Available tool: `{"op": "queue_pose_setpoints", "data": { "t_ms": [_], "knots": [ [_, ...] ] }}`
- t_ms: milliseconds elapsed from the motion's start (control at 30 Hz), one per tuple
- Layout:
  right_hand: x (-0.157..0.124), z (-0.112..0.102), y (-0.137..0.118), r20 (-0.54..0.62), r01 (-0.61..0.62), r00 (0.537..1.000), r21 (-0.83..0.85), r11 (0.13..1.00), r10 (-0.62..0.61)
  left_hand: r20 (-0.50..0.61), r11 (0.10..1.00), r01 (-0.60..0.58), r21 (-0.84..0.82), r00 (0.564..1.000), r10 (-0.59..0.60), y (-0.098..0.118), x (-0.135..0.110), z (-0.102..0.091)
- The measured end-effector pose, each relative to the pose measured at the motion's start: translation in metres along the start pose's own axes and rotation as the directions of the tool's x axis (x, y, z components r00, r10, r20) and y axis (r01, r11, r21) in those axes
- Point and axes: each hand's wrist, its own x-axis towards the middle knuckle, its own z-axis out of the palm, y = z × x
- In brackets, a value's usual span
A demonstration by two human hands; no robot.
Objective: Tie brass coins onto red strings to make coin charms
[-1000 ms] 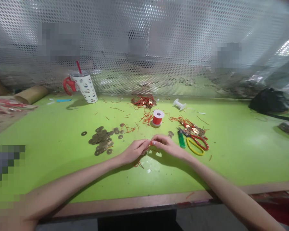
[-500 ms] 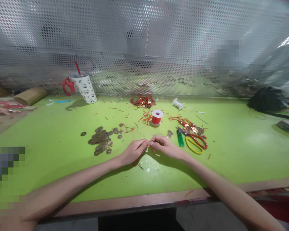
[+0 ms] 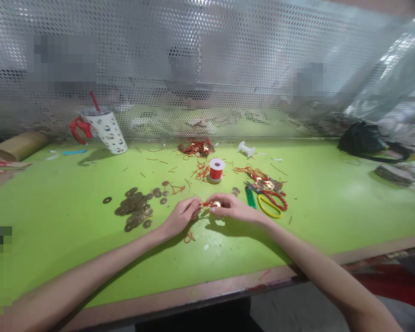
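My left hand (image 3: 181,215) and my right hand (image 3: 230,208) meet over the green table (image 3: 72,240), fingers pinched. Between them runs a short red string (image 3: 204,204). A brass coin (image 3: 216,204) shows at my right fingertips, on that string. My left fingers pinch the string's other end. A loose red string end (image 3: 188,237) lies on the table under my left wrist. A pile of brass coins (image 3: 134,210) lies to the left of my left hand.
A red thread spool (image 3: 216,169), a white bobbin (image 3: 246,149), a green lighter (image 3: 250,197), yellow and red scissors (image 3: 270,204), and heaps of red strings with coins (image 3: 195,147) lie beyond my hands. A cup with a straw (image 3: 105,130) stands back left before a perforated metal screen (image 3: 207,69).
My hands have drawn slightly apart, and the red string and a coin now show between them. The camera view has shifted a little to the right.
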Motion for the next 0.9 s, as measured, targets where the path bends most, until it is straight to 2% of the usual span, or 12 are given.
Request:
{"op": "queue_pose_setpoints", "data": {
  "t_ms": [133, 300, 533, 633, 700, 767, 833, 900],
  "knots": [
    [0.001, 0.001, -0.001, -0.059, 0.043, 0.997, 0.009, 0.999, -0.043, 0.024, 0.998, -0.011, 0.062, 1.0, 0.009, 0.001, 0.0, 0.0],
    [0.006, 0.007, 0.004, -0.166, -0.026, 0.986, 0.009, 1.0, 0.027, 0.027, 0.983, -0.039, 0.181, 0.999, 0.034, 0.007, 0.0, 0.001],
    [0.008, 0.01, 0.009, -0.169, -0.034, 0.985, -0.019, 0.999, 0.031, -0.008, 0.918, -0.137, 0.373, 0.988, 0.151, 0.009, 0.004, -0.002],
    [0.01, 0.009, 0.013, -0.225, -0.006, 0.974, -0.047, 0.999, -0.005, -0.053, 0.826, -0.155, 0.541, 0.975, 0.217, 0.012, 0.009, -0.01],
    [0.011, 0.009, 0.014, -0.286, 0.014, 0.957, -0.079, 0.997, -0.036, -0.093, 0.719, -0.156, 0.677, 0.951, 0.294, 0.016, 0.012, -0.018],
    [0.011, 0.008, 0.015, -0.33, 0.008, 0.943, -0.076, 0.997, -0.033, -0.099, 0.581, -0.178, 0.794, 0.905, 0.413, 0.019, 0.015, -0.025],
    [0.011, 0.008, 0.013, -0.335, -0.018, 0.942, -0.031, 0.999, 0.007, -0.045, 0.476, -0.245, 0.845, 0.853, 0.52, 0.023, 0.015, -0.028],
    [0.01, 0.009, 0.01, -0.319, -0.031, 0.947, 0.012, 0.999, 0.033, 0.027, 0.495, -0.343, 0.799, 0.842, 0.539, 0.026, 0.013, -0.025]
  ]
}}
